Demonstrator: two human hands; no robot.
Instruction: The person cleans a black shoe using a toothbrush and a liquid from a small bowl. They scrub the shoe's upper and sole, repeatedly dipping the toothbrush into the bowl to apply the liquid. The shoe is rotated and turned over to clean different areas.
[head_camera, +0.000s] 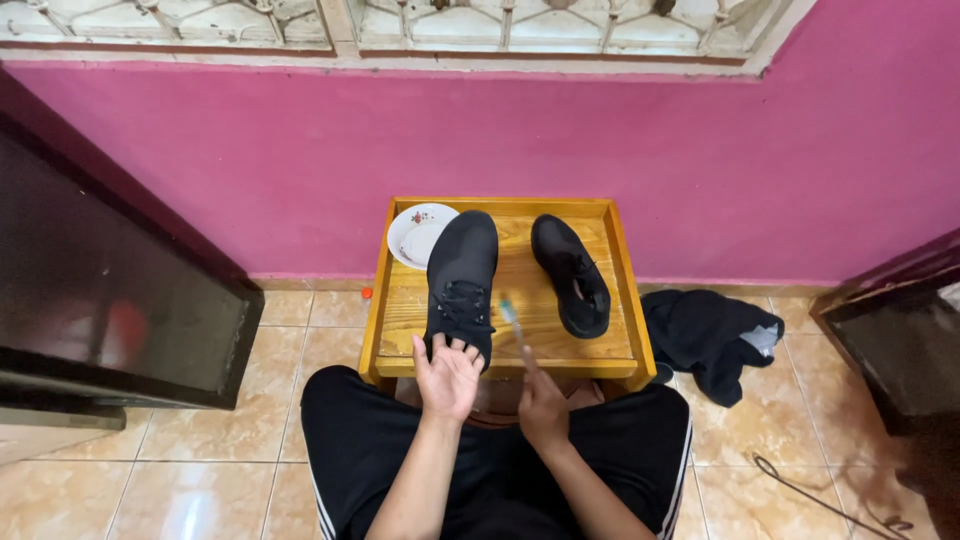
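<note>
Two black lace-up shoes stand on a small wooden tray-table (620, 300) in front of my knees. My left hand (447, 377) grips the heel end of the left shoe (463, 275), fingers spread over its back. My right hand (541, 400) holds a toothbrush (510, 315) with a pale handle, its head raised just right of that shoe's laces. The right shoe (572, 274) lies apart, angled, untouched. A white plate with a small flower pattern (415, 235) sits at the table's far left corner, partly under the left shoe's toe.
A pink wall rises right behind the table. A dark cabinet (110, 300) juts in on the left, another dark piece of furniture (900, 340) on the right. A black cloth heap (710, 340) lies on the tiled floor, a cable (820, 500) near it.
</note>
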